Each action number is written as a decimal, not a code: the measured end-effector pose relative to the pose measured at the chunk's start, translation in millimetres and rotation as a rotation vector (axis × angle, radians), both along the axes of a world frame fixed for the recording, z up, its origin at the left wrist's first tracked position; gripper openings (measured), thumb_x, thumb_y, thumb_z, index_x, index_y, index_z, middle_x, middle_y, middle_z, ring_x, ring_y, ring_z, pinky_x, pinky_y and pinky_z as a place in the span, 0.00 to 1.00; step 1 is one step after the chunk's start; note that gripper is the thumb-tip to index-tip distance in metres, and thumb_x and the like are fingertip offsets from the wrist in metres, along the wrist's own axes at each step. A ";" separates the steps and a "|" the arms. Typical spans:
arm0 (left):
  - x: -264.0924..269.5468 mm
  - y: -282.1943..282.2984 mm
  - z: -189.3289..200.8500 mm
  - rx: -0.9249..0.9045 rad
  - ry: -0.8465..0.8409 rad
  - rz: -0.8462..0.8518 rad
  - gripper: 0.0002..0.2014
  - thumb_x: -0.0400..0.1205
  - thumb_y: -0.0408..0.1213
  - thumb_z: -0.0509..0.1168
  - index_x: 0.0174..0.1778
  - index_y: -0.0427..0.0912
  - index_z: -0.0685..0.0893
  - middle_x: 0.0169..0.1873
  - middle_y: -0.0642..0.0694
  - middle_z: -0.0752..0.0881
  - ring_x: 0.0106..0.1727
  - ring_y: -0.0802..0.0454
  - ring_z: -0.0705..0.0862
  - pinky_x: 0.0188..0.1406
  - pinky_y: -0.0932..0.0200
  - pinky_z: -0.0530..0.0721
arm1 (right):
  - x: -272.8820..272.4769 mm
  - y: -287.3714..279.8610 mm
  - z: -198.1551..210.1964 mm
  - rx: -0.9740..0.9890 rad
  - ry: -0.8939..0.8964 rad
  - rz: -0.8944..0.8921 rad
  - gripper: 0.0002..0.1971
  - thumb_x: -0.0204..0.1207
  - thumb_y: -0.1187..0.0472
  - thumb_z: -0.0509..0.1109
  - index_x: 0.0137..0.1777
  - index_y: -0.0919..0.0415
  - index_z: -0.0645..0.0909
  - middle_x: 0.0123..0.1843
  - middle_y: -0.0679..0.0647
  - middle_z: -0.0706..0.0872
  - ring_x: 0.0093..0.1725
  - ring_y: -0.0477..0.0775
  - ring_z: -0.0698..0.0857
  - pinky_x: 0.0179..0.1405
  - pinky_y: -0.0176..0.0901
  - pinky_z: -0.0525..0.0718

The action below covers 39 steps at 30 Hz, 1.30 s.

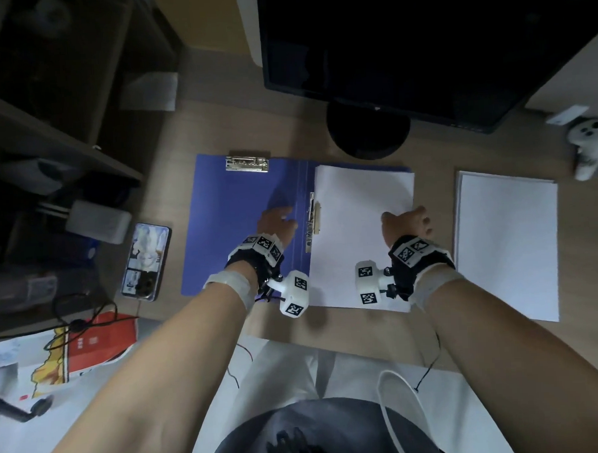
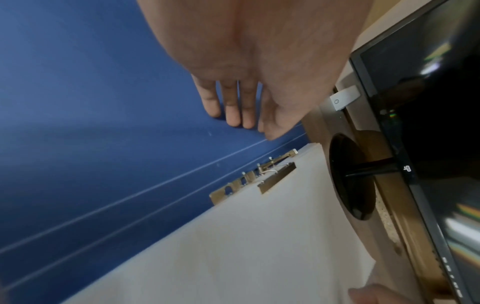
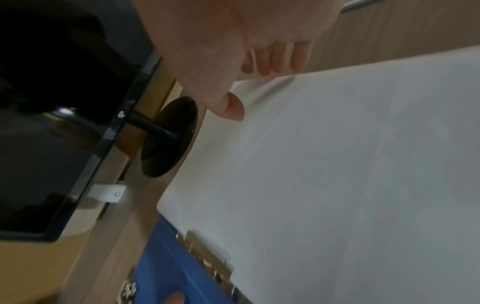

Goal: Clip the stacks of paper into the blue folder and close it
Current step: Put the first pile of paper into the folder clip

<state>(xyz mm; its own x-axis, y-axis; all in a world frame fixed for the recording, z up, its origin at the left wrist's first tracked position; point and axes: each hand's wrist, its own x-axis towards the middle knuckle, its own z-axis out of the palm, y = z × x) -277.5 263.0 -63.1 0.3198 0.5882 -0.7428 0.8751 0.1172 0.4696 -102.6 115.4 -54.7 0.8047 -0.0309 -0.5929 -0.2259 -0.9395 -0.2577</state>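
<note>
The blue folder (image 1: 235, 222) lies open on the desk, with a metal clip (image 1: 248, 163) at the top of its left flap. A side clip (image 1: 313, 218) by the spine bears on the left edge of a white paper stack (image 1: 356, 244) that covers the right half. My left hand (image 1: 277, 222) rests on the left flap near the spine, its fingers (image 2: 233, 115) straight on the blue surface (image 2: 103, 123). My right hand (image 1: 407, 223) grips the stack's right edge: thumb (image 3: 233, 111) on top of the paper (image 3: 337, 164), fingers curled over the edge. A second paper stack (image 1: 507, 244) lies on the desk to the right.
A dark monitor (image 1: 420, 49) on a round base (image 1: 369, 130) stands right behind the folder. A phone (image 1: 148, 260) lies left of the folder, beside a dark shelf unit (image 1: 47, 134). A white controller (image 1: 588, 145) sits at the far right, and a red package (image 1: 97, 344) at the near left.
</note>
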 end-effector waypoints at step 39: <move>-15.2 -15.8 -2.3 -0.149 -0.241 0.157 0.21 0.76 0.44 0.73 0.60 0.34 0.85 0.57 0.36 0.89 0.58 0.43 0.88 0.57 0.58 0.85 | -61.3 32.3 6.2 0.483 0.376 0.356 0.13 0.77 0.60 0.73 0.58 0.66 0.88 0.61 0.61 0.89 0.54 0.52 0.83 0.60 0.45 0.79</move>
<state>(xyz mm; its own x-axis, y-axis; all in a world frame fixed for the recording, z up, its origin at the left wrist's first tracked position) -292.6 247.2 -65.3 0.4109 0.5351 -0.7381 0.7065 0.3248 0.6288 -163.9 147.7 -48.5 0.4555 0.5323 -0.7136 -0.0815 -0.7732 -0.6288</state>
